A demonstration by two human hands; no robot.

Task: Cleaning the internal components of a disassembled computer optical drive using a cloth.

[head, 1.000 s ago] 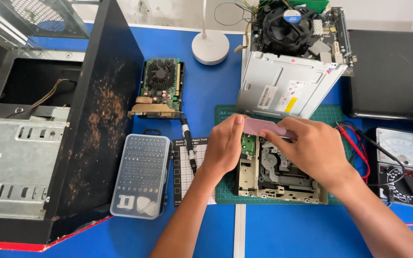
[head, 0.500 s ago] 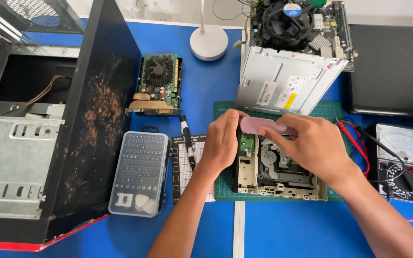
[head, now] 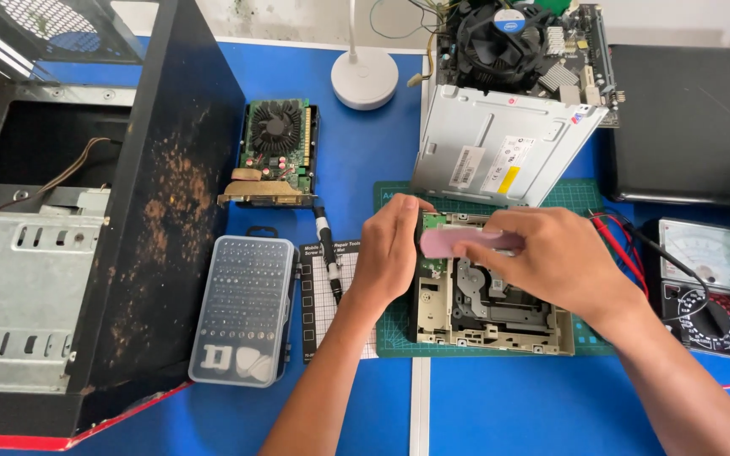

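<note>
Leftmost, well clear of both hands, stands a rusty PC case [head: 86,219]; nearer lie a bit case [head: 242,308] and a graphics card [head: 274,152]. Left hand [head: 389,253], fingers curled closed, steadies the rear left corner of the opened drive [head: 487,308] on the green mat [head: 399,325], touching its small green board [head: 431,224]. Right hand [head: 555,262] grips a pink eraser-like block [head: 454,242] held just above that board. Beyond the hands leans the drive's metal cover [head: 504,143]; right of the right hand sits a multimeter [head: 703,287]. Risks, as judged: hard rubbing could flex the board or strain its ribbon; crumbs may drop into the mechanism below; the leaning cover could slide onto the hands if the drive is jolted.
</note>
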